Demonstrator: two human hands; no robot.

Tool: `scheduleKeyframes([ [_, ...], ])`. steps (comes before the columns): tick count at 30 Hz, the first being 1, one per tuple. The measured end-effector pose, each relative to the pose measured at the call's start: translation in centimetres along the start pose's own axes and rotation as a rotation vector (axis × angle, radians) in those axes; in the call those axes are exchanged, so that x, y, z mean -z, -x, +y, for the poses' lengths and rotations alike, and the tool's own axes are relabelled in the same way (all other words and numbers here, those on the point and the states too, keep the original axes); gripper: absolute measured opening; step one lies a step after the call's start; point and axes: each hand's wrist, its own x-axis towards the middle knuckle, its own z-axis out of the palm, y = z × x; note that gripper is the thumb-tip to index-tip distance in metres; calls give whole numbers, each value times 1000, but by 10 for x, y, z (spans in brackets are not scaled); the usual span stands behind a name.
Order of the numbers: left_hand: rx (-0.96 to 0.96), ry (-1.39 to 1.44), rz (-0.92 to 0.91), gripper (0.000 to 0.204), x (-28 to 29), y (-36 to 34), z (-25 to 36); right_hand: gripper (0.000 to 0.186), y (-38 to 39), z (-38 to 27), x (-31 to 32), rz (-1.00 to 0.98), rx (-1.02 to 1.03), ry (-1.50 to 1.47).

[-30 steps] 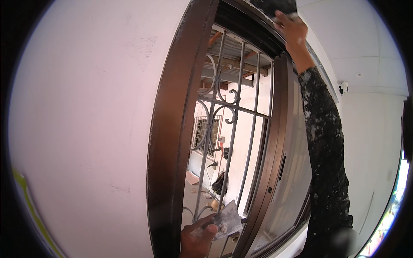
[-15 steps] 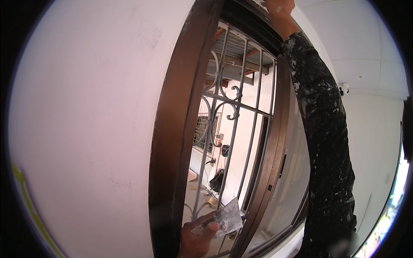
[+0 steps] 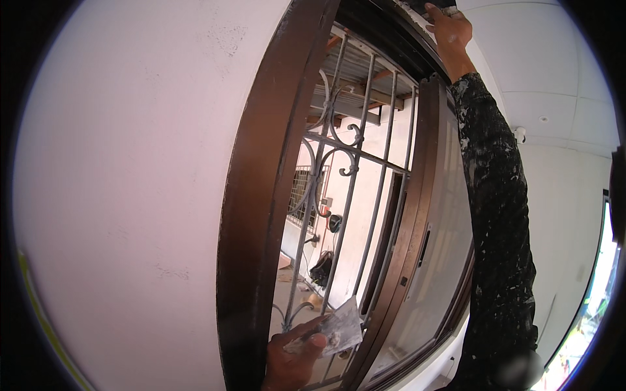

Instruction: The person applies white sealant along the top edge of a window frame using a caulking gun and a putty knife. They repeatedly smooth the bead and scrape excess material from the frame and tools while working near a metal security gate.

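Note:
My left hand [image 3: 295, 355] is low in the view, in front of the window's iron grille [image 3: 342, 189], and grips a flat metal scraper blade smeared with white filler [image 3: 340, 332]. My right arm, in a dark paint-spattered sleeve [image 3: 499, 215], reaches straight up. My right hand [image 3: 448, 29] presses at the upper edge of the dark brown window frame [image 3: 261, 195], near the ceiling. Whether it holds a tool is hidden by the picture's rim.
A white plastered wall [image 3: 130, 195] fills the left side. A brown sliding sash with a glass pane [image 3: 430, 260] stands to the right of the grille. Behind the bars lie an outdoor yard and another building. White ceiling panels [image 3: 554, 111] are on the right.
My right hand has moved further up and left along the top of the frame. The left hand with the scraper stays at the bottom, nearly still.

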Motion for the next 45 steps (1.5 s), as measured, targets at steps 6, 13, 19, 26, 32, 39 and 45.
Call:
scheduleKeyframes([
  [6, -15, -30, 6, 40, 1, -2, 1, 31, -20, 38, 22, -62, 65, 6],
  [13, 35, -13, 14, 43, 2, 0, -2, 31, -34, 81, 47, 0, 32, -29],
  [19, 109, -25, -41, 42, 5, 0, -6, 22, -9, 75, 77, -120, 35, -150],
  [26, 28, -12, 11, 40, 2, -1, -10, 24, -2, 12, 13, -226, 184, -219],
  [32, 81, -2, -8, 38, 4, 1, -7, 20, 19, -46, -38, -218, 140, -305],
  [39, 48, -29, 6, 36, 4, 2, -13, 20, 26, -65, -53, -130, 137, -89],
  [45, 56, -68, 46, 40, 2, 3, -8, 21, 23, -50, -37, -136, 15, -226],
])
